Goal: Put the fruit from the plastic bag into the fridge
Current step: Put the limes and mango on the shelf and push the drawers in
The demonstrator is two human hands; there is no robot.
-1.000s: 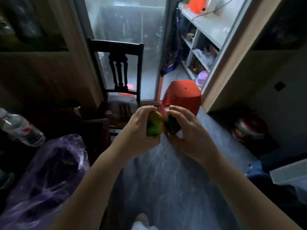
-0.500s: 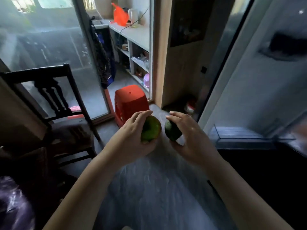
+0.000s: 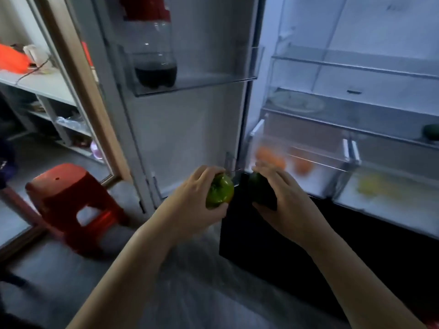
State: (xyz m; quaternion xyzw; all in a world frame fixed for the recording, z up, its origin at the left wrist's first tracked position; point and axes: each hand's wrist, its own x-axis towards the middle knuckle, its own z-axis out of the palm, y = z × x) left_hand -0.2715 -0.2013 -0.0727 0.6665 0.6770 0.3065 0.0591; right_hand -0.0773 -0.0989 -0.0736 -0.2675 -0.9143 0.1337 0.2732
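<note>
Your left hand [image 3: 190, 198] curls round a bright green round fruit [image 3: 219, 191], and your right hand [image 3: 282, 198] grips a darker green round fruit [image 3: 261, 191]. You hold the two fruits slightly apart in front of the open white fridge [image 3: 392, 24], near its lower left corner. Beyond your right hand, blurred orange fruits [image 3: 270, 160] lie at the left end of the clear plastic crisper drawer [image 3: 320, 162]. A dark cola bottle [image 3: 154, 67] stands at the left end of the clear door shelf [image 3: 202, 84].

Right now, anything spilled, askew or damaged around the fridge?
Nothing stands out. The left hand holds a light green fruit, the right hand a dark green fruit. The bottle stands upright in the door shelf, no spill visible. Orange fruit lies in the left drawer, too blurred to judge further.
</note>
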